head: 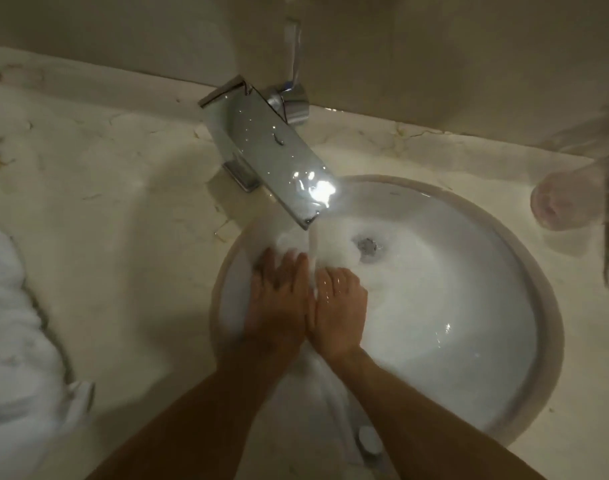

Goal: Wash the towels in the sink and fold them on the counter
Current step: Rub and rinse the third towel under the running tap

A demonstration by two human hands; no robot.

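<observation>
Water runs from the faucet (272, 157) and lands right on the white towel (334, 251), which sits bunched in the round sink (525, 271), just beyond the fingertips of both hands and trailing back underneath them toward the near rim. The left hand (279, 299) lies flat on the wet cloth, fingers straight and a little spread, pressing down rather than gripping. The right hand (337, 306) is pushed up against it, side by side and touching, its fingers bent down into the towel; whether they actually close round a fold is too blurred to tell. The stream falls just ahead of the gap between the two hands. The drain (367, 245) shows bare just right of the bunched cloth. On the marble counter (123, 202), well off to the left, more white towels (8, 323) lie heaped at the edge of view. Far right, a clear glass (570, 199) lies near the sink rim.
</observation>
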